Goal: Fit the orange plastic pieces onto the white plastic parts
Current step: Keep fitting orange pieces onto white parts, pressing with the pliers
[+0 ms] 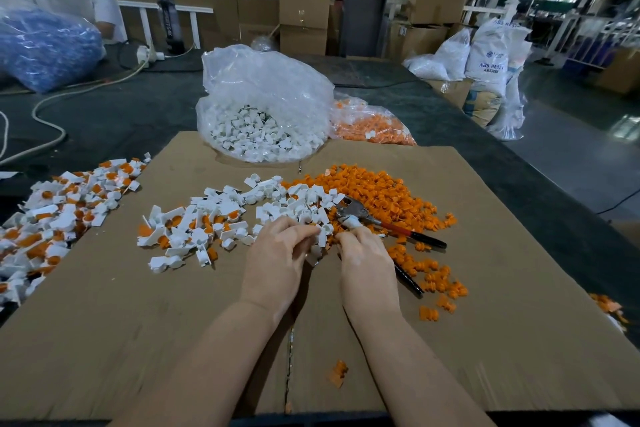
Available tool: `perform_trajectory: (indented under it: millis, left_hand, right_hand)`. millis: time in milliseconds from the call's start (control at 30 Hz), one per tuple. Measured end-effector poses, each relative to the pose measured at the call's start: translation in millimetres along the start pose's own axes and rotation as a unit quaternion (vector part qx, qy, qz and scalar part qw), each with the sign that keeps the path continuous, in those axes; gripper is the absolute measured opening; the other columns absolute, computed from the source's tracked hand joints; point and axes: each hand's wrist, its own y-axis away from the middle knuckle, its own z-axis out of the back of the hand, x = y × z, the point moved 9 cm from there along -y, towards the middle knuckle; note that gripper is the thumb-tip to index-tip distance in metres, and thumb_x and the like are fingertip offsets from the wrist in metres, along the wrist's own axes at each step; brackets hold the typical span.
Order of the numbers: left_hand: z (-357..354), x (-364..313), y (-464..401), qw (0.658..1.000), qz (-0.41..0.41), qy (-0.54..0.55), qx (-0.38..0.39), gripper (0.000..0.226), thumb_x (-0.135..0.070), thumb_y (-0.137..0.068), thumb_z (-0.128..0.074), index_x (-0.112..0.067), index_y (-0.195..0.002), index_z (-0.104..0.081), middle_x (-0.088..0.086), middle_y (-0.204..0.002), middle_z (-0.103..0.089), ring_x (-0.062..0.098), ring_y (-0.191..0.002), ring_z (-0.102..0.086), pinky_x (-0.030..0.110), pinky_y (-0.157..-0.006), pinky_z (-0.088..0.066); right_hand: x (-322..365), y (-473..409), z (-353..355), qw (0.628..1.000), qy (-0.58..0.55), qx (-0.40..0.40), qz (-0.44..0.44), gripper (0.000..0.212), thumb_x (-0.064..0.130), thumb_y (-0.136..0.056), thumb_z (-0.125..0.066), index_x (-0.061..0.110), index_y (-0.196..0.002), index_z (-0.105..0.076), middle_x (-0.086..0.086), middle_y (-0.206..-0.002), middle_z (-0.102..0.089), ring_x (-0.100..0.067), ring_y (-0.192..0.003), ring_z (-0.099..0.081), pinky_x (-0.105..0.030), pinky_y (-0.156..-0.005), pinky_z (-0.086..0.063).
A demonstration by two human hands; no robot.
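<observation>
Head view, frame centre: a small white plastic part (320,236) is grasped in the left hand's (277,263) grip; an orange plastic piece (341,230) is pinched by the right hand (365,267).

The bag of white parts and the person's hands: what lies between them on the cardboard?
In the head view, a loose spread of white parts lies between the bag and the hands: left, right.

Red-handled pliers (388,224) lie on cardboard sheet (138,305), right of centre. Blue-filled bag (45,48) far left. Stacked cardboard boxes (304,10) far centre; white sacks (491,62) far right.
</observation>
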Motion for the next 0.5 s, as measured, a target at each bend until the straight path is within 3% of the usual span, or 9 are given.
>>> perform_trajectory:
  millis: [100, 333, 500]
  left_hand:
    - [-2, -4, 2, 0.999, 0.001, 0.053, 0.006, 0.016, -0.006, -0.084, -0.064, -0.012, -0.096, -0.073, -0.008, -0.082, -0.047, 0.006, -0.079, -0.045, -0.001, -0.071, -0.032]
    - [-13, 0, 3, 0.995, 0.024, 0.083, 0.054, 0.010, -0.016, -0.087, -0.062, -0.017, -0.093, -0.071, -0.020, -0.079, -0.053, -0.005, -0.077, -0.048, -0.002, -0.070, -0.031]
    - [-15, 14, 4, 0.989, 0.085, 0.108, 0.050, 0.021, -0.015, -0.085, -0.065, -0.020, -0.105, -0.068, -0.017, -0.086, -0.057, -0.011, -0.078, -0.048, -0.007, -0.069, -0.030]
  right_hand:
    - [-3, 0, 8, 0.999, -0.034, -0.026, -0.010, 0.021, -0.009, -0.066, -0.075, 0.002, -0.083, -0.069, -0.015, -0.087, -0.065, -0.030, -0.080, -0.063, -0.035, -0.066, -0.053]
    - [-4, 1, 19, 0.992, -0.106, -0.071, -0.002, 0.015, -0.007, -0.072, -0.072, 0.003, -0.083, -0.068, -0.010, -0.078, -0.063, -0.025, -0.071, -0.062, -0.033, -0.061, -0.053]
    - [-9, 0, 20, 0.987, -0.138, -0.077, -0.030, 0.008, -0.001, -0.079, -0.069, 0.003, -0.086, -0.069, -0.007, -0.080, -0.067, -0.020, -0.073, -0.063, -0.021, -0.067, -0.044]
